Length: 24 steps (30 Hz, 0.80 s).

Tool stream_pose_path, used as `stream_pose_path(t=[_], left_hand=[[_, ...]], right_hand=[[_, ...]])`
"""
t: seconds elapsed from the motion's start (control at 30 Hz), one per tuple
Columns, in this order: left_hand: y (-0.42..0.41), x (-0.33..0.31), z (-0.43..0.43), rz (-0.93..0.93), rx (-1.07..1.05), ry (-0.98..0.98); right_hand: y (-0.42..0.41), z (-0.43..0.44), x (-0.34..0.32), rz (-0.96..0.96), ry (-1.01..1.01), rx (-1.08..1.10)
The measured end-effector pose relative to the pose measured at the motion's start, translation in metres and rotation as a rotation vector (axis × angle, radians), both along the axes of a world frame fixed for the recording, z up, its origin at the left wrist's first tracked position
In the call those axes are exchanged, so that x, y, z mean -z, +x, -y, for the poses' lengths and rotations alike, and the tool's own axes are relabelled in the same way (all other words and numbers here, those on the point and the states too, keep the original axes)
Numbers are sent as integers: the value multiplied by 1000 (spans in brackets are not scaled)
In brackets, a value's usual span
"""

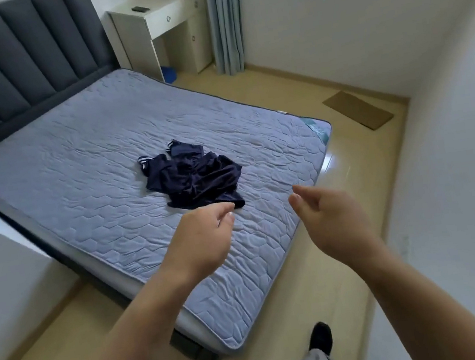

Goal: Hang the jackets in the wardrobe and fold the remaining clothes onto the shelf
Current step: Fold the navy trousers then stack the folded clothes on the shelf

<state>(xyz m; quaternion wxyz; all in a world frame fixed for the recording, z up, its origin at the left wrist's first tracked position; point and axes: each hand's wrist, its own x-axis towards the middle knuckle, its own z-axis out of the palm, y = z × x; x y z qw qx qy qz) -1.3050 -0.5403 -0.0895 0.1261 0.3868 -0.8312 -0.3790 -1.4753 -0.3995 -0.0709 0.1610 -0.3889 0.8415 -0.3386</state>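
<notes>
Now both hands, left hand (205, 239) and right hand (332, 221), hover with released fingers near crumpled navy clothes (193, 177).

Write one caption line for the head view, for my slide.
The left hand and the right hand, both empty, are held out toward a crumpled dark garment on the grey quilted mattress.

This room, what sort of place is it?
Most likely a home bedroom: a bed with a padded grey headboard, a small white desk beside it, and dark clothes crumpled on the bed.
</notes>
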Motion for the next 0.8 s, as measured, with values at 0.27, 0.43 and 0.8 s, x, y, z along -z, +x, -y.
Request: stream_pose_path(t=[0.27, 0.43, 0.8], left_hand=[[-151, 40, 55, 89, -166, 68], [-217, 79, 110, 198, -209, 124], [-383, 298, 332, 542, -189, 303]], right_hand=[[-174, 92, 22, 45, 111, -139], [-241, 164, 52, 113, 209, -230], [-373, 364, 235, 288, 513, -421]])
